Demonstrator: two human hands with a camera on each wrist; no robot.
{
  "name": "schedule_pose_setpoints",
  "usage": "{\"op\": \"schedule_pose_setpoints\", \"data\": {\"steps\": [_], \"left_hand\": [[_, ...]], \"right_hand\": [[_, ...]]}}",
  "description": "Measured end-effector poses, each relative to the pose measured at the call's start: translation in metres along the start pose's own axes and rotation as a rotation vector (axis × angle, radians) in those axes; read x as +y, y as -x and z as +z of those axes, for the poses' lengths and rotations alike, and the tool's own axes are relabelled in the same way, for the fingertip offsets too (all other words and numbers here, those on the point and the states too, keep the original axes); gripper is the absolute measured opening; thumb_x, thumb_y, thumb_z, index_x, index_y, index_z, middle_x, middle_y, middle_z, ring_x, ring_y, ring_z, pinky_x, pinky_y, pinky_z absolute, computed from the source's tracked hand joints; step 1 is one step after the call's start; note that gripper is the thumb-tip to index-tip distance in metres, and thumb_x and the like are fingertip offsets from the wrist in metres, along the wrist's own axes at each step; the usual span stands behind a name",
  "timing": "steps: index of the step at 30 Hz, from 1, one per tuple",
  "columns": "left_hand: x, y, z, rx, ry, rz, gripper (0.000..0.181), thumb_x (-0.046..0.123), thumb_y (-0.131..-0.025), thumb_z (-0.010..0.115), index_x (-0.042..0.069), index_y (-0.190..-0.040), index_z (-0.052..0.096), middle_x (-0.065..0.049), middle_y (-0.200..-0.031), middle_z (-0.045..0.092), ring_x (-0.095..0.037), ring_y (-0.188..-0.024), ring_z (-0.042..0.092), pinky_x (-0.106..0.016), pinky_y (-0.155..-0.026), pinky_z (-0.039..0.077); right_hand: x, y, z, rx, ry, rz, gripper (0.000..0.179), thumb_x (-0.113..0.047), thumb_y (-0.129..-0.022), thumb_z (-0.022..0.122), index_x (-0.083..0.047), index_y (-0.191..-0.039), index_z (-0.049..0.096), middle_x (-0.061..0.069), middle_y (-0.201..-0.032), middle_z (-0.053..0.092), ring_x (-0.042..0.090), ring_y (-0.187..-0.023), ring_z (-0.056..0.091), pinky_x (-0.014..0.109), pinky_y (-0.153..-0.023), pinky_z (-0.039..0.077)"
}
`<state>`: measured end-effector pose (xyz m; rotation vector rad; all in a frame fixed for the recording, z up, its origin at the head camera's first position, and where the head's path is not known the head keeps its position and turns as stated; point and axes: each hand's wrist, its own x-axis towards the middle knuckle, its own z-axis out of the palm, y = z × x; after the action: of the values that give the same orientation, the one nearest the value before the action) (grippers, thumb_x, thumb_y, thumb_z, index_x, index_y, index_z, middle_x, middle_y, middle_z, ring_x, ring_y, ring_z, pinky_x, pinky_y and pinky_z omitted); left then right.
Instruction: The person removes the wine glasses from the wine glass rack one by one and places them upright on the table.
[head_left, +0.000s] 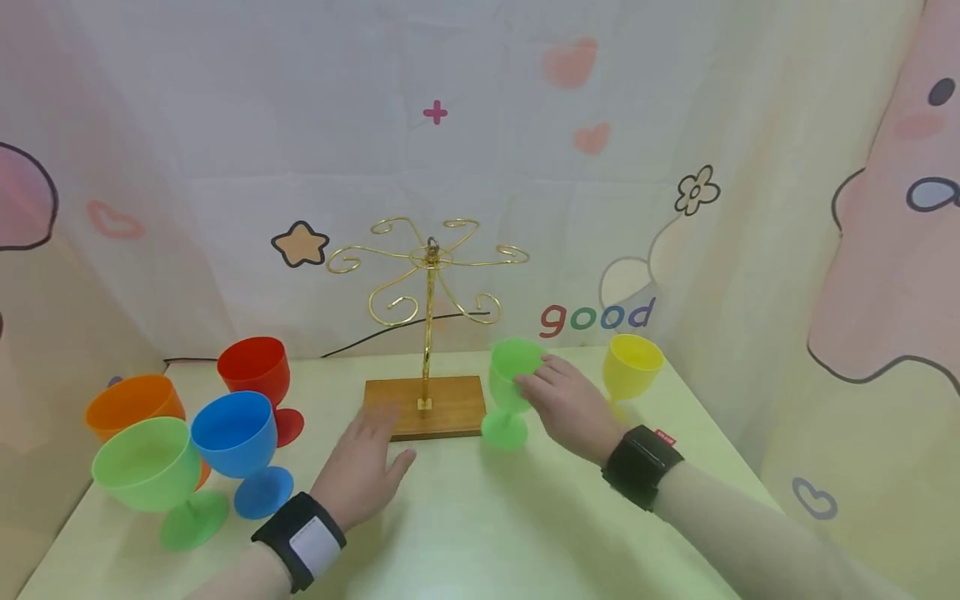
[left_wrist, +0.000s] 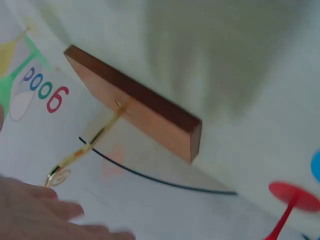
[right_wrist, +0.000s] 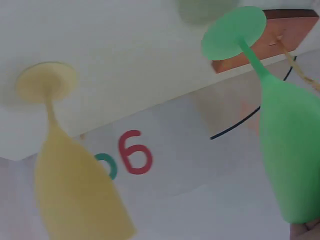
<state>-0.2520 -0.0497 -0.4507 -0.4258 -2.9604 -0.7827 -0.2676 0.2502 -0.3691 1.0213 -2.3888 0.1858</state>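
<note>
My right hand [head_left: 568, 407] pinches a green goblet [head_left: 506, 387] by the rim of its bowl. The goblet is upright beside the wooden base [head_left: 457, 408] of a gold metal stand [head_left: 429, 325] with several curled arms. In the right wrist view the green goblet [right_wrist: 290, 145] shows whole down to its foot, and only a bit of the fingers [right_wrist: 305, 232] appears at its rim. My left hand [head_left: 363, 471], fingers spread and holding nothing, hovers in front of the base's left part. In the left wrist view, that hand [left_wrist: 40, 215] overlaps the stand's top.
A yellow goblet [head_left: 632, 367] stands behind my right wrist. Grouped at the left of the table [head_left: 450, 533] are red [head_left: 255, 367], orange [head_left: 135, 400], blue [head_left: 236, 433] and light green [head_left: 150, 462] goblets. A printed curtain [head_left: 300, 108] hangs behind the table and along its sides.
</note>
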Motion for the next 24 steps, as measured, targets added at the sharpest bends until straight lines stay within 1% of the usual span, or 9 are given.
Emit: {"op": "schedule_pose_setpoints", "data": {"steps": [1, 3, 4, 5, 9, 13, 18, 21, 24], "left_hand": [[-0.002, 0.001, -0.001, 0.025, -0.095, 0.031, 0.084, 0.050, -0.090, 0.056, 0.008, -0.153, 0.020, -0.018, -0.157, 0.022, -0.041, -0.139, 0.014, -0.064, -0.112, 0.022], [-0.007, 0.003, -0.002, 0.065, -0.208, 0.063, 0.096, 0.055, -0.085, 0.058, 0.009, -0.154, 0.009, -0.017, -0.160, 0.005, -0.042, -0.140, -0.005, -0.067, -0.114, 0.008], [-0.010, 0.005, -0.003, 0.078, -0.231, 0.058, 0.100, 0.058, -0.084, 0.057, 0.011, -0.155, 0.005, -0.017, -0.160, 0.001, -0.042, -0.140, -0.009, -0.068, -0.113, 0.005], [-0.012, 0.005, -0.003, 0.089, -0.232, 0.052, 0.102, 0.059, -0.083, 0.058, 0.011, -0.155, 0.003, -0.016, -0.160, -0.002, -0.041, -0.140, -0.011, -0.068, -0.113, 0.003], [-0.020, 0.007, -0.007, 0.102, -0.212, 0.028, 0.104, 0.060, -0.082, 0.057, 0.012, -0.155, -0.001, -0.017, -0.160, -0.001, -0.042, -0.140, -0.011, -0.070, -0.112, 0.004], [-0.024, 0.009, -0.012, 0.087, -0.190, 0.013, 0.104, 0.058, -0.084, 0.057, 0.012, -0.154, -0.003, -0.018, -0.160, -0.002, -0.043, -0.139, -0.010, -0.070, -0.111, 0.005], [-0.026, 0.012, -0.018, 0.068, -0.178, -0.001, 0.103, 0.058, -0.084, 0.057, 0.010, -0.154, -0.002, -0.019, -0.160, -0.002, -0.044, -0.139, -0.009, -0.071, -0.111, 0.006], [-0.027, 0.012, -0.018, 0.053, -0.177, -0.013, 0.103, 0.059, -0.084, 0.056, 0.009, -0.154, -0.001, -0.019, -0.160, -0.003, -0.045, -0.139, -0.009, -0.072, -0.111, 0.005], [-0.029, 0.013, -0.018, 0.056, -0.177, -0.019, 0.104, 0.058, -0.083, 0.057, 0.008, -0.154, 0.000, -0.020, -0.159, -0.002, -0.045, -0.139, -0.009, -0.072, -0.110, 0.005]], "right_hand": [[0.007, 0.004, 0.001, -0.017, 0.021, 0.043, 0.018, -0.008, -0.088, 0.065, -0.006, -0.105, 0.066, 0.004, -0.087, 0.066, 0.023, -0.096, 0.053, 0.041, -0.092, 0.050], [0.021, 0.013, 0.004, -0.048, 0.058, 0.113, 0.015, -0.008, -0.088, 0.064, -0.007, -0.103, 0.065, 0.003, -0.082, 0.063, 0.023, -0.090, 0.051, 0.039, -0.085, 0.050], [0.027, 0.018, 0.005, -0.061, 0.075, 0.140, 0.013, -0.008, -0.089, 0.063, -0.008, -0.102, 0.064, 0.003, -0.080, 0.061, 0.022, -0.088, 0.049, 0.038, -0.081, 0.050], [0.033, 0.022, 0.006, -0.070, 0.088, 0.161, 0.011, -0.008, -0.089, 0.063, -0.008, -0.100, 0.064, 0.003, -0.078, 0.058, 0.022, -0.086, 0.048, 0.037, -0.078, 0.049], [0.046, 0.036, 0.008, -0.077, 0.095, 0.199, 0.005, -0.006, -0.089, 0.062, -0.008, -0.094, 0.061, 0.001, -0.073, 0.052, 0.022, -0.080, 0.046, 0.036, -0.071, 0.048], [0.047, 0.046, 0.008, -0.062, 0.087, 0.213, 0.007, -0.006, -0.088, 0.063, -0.008, -0.094, 0.061, 0.001, -0.073, 0.052, 0.020, -0.079, 0.045, 0.035, -0.069, 0.048], [0.044, 0.053, 0.008, -0.055, 0.086, 0.210, 0.008, -0.007, -0.088, 0.064, -0.007, -0.096, 0.062, 0.001, -0.072, 0.052, 0.021, -0.078, 0.045, 0.035, -0.069, 0.047], [0.043, 0.054, 0.009, -0.045, 0.090, 0.194, 0.010, -0.006, -0.086, 0.065, -0.006, -0.096, 0.062, 0.001, -0.073, 0.052, 0.021, -0.078, 0.045, 0.036, -0.069, 0.046], [0.042, 0.054, 0.010, -0.033, 0.091, 0.179, 0.011, -0.006, -0.086, 0.066, -0.005, -0.096, 0.062, 0.001, -0.073, 0.052, 0.021, -0.078, 0.044, 0.036, -0.069, 0.046]]}}
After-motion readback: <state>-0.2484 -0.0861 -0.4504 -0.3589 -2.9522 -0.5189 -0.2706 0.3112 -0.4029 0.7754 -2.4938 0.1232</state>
